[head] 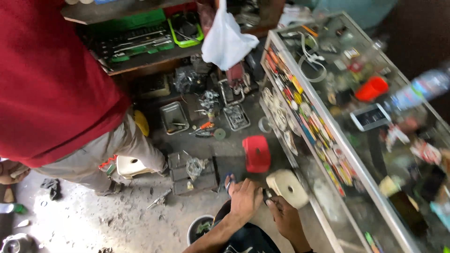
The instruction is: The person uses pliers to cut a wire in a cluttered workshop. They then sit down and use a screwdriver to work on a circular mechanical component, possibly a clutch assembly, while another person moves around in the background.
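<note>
Though both hands, left (244, 198) and right (281, 213), close round a small dark part (266, 195), they hide it.

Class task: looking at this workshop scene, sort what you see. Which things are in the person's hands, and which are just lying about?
In hand:
left hand
right hand
small dark part held between them

Lying about:
red stool
cream stool
green socket set
metal tray
white plastic bag
glass display counter
</note>
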